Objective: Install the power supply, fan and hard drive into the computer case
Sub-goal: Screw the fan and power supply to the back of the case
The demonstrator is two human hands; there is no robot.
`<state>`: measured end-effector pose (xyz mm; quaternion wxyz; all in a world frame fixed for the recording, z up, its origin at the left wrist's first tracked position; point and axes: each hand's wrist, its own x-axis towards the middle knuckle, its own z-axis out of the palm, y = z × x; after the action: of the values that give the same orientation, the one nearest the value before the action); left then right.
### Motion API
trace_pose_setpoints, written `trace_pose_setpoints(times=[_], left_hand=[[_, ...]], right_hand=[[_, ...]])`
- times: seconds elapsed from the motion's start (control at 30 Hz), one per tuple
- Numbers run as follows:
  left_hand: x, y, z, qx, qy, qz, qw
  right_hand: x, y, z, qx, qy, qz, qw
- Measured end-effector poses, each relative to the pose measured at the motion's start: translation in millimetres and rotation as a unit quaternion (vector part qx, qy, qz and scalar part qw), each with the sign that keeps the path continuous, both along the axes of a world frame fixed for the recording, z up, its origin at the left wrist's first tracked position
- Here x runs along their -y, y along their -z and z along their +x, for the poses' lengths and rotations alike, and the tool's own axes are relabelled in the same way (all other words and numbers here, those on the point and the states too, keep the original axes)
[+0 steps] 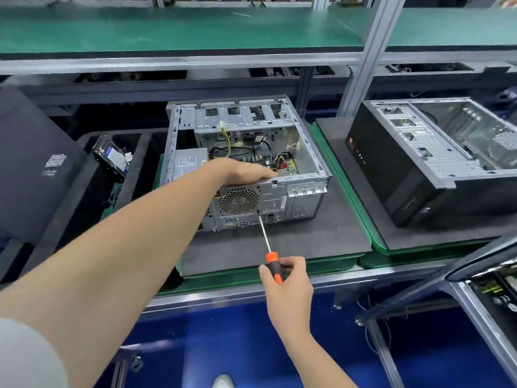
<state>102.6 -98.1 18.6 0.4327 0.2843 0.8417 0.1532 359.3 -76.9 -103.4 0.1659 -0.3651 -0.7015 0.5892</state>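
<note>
the computer case (303, 148) lies on its side with the open side facing up, its rear panel turned toward the person, on a dark foam pad (307, 242) that sits on a green mat (330, 266) at the front of the workbench. inside it, the power supply (188, 163) sits in the near left corner, with yellow and black cables running from it toward the drive bays. the fan (238, 201) shows behind the round grille in the rear panel. the hard drive (113, 159) is outside the case, tilted in a slot of a black foam tray (140, 152) just to the left. the left hand (246, 172) lies palm down on the top rim of the rear panel above the grille, fingers laid out fairly straight along the edge, gripping nothing. the right hand (286, 278) is curled round the orange and black handle of a screwdriver (268, 246), whose thin shaft slants up and left so that its tip meets the rear panel at the lower right corner of the grille. to the right, on a separate pad, a second case (414, 175) with a black front lies open. a dark panel (33, 169) leans at the far left, and a green shelf (167, 29) runs above the bench.
</note>
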Motion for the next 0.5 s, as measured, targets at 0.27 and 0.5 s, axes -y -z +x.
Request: trace_pose_setpoints(times=[0.27,0.5], left_hand=[[-2.5,-0.5,0.6,-0.1,0.024,-0.059,0.993],[-0.5,-6.4,4.8,-0.076,-0.025,-0.056,0.995]], right_hand=[[-0.8,4.0,2.8,-0.02,0.046,-0.192,0.98],[3.5,3.7,-8.7,0.02,0.048,-0.464,0.884]])
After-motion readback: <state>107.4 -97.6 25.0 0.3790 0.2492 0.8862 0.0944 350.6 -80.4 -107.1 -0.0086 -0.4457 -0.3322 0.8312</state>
